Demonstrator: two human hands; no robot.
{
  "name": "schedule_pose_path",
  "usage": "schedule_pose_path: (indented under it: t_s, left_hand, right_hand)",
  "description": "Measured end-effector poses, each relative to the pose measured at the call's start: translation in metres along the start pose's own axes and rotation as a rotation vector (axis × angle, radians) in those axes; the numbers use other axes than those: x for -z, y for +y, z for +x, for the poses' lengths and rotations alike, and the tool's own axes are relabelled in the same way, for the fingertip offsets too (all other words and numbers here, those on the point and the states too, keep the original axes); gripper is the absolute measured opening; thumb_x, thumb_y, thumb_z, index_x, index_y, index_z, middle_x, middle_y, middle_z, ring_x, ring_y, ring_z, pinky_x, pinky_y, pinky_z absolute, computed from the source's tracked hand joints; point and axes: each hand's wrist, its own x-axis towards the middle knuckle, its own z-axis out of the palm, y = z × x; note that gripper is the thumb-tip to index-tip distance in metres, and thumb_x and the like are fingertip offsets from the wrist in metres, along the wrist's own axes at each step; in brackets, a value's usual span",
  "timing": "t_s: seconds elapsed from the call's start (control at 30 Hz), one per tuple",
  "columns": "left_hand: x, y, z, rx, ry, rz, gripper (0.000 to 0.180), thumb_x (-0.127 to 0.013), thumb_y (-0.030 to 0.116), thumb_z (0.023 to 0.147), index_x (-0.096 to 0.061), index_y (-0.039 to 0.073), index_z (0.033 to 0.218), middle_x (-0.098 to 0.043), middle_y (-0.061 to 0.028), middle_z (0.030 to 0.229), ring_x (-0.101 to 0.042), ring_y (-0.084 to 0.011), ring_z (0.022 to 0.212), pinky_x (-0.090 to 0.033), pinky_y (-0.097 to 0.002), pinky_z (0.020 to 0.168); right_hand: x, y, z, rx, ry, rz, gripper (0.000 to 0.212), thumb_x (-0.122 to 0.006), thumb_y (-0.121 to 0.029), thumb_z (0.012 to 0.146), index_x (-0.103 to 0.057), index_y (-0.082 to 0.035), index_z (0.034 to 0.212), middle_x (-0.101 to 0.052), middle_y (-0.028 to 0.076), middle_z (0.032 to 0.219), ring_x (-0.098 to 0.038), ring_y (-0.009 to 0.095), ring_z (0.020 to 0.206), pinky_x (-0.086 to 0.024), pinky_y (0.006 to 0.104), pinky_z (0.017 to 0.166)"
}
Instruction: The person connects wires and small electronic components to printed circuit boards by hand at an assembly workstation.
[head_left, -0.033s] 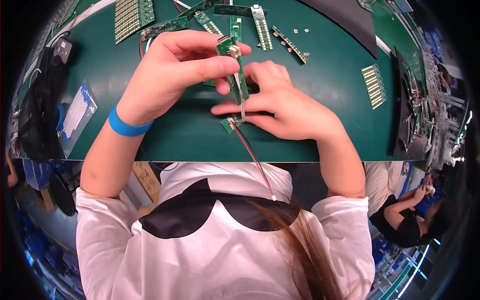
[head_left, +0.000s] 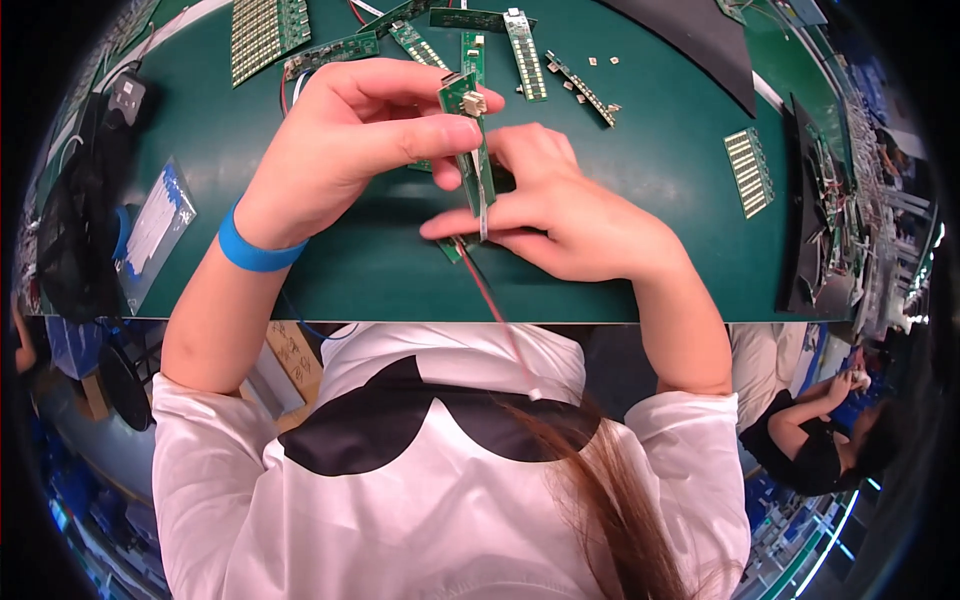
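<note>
My left hand [head_left: 365, 130], with a blue band at its wrist, pinches a narrow green circuit board [head_left: 480, 185] between thumb and fingers, tilted above the table. A pale connector sits near the board's top. From its lower end a short white flat cable [head_left: 484, 224] runs down to my right hand [head_left: 560, 205], whose index finger and thumb close about it. Just under those fingers hangs a small green board [head_left: 450, 251], partly hidden by the index finger. Red and black wires [head_left: 488, 297] trail from it toward my shirt and end in a white plug [head_left: 535, 394].
On the green table [head_left: 640, 260], several boards [head_left: 525, 55] lie at the back beside a gold-striped panel [head_left: 268, 38]. A smaller panel [head_left: 748, 172] is at the right, near a black tray [head_left: 815, 215] of boards. A plastic bag [head_left: 160, 235] lies at the left.
The small board and its wires have shifted slightly left and up under my right fingers. The held board has tilted a little; both hands stay nearly in place.
</note>
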Motion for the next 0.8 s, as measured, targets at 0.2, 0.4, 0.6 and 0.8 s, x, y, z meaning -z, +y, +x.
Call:
schedule_pose_path:
  t_s: [0.2,0.4,0.6,0.8]
  left_hand:
    - [0.0,-0.002,-0.001,-0.03,-0.007,0.095,0.024,-0.065,0.004,0.073,-0.061,-0.006,0.095,-0.06,-0.0109,0.094,-0.059,-0.0169,0.077,-0.049,-0.0252,0.063]
    - [-0.001,0.005,-0.007,-0.162,0.012,0.11,0.024,-0.07,0.003,0.071,-0.064,-0.004,0.093,-0.061,-0.0083,0.089,-0.059,-0.0154,0.079,-0.048,-0.0254,0.07]
    - [-0.004,0.006,-0.007,-0.31,-0.105,0.317,0.026,-0.073,-0.002,0.067,-0.066,-0.002,0.092,-0.061,-0.0066,0.084,-0.058,-0.0138,0.078,-0.047,-0.0252,0.071]
    - [-0.005,0.004,-0.008,-0.335,-0.051,0.268,0.034,-0.076,0.015,0.064,-0.064,-0.005,0.089,-0.062,-0.0125,0.088,-0.061,-0.0233,0.084,-0.046,-0.0306,0.077]
  right_hand:
    - [-0.009,0.0,-0.003,0.177,-0.022,0.018,0.025,-0.059,-0.006,0.073,-0.068,-0.021,0.091,-0.047,0.012,0.117,-0.036,0.033,0.12,-0.017,0.0513,0.104]
    - [0.007,0.002,-0.007,0.085,0.015,-0.008,0.015,-0.066,-0.022,0.072,-0.064,-0.013,0.084,-0.049,0.01,0.11,-0.039,0.028,0.117,-0.015,0.0529,0.105]
    - [-0.017,-0.002,0.01,-0.005,0.273,-0.01,0.018,-0.068,-0.022,0.071,-0.063,-0.008,0.081,-0.053,0.005,0.091,-0.047,0.023,0.095,-0.027,0.0396,0.091]
    - [-0.014,0.008,0.008,-0.222,0.42,0.353,0.009,-0.064,-0.008,0.068,-0.06,-0.004,0.075,-0.053,0.007,0.078,-0.054,0.021,0.075,-0.043,0.0318,0.072]
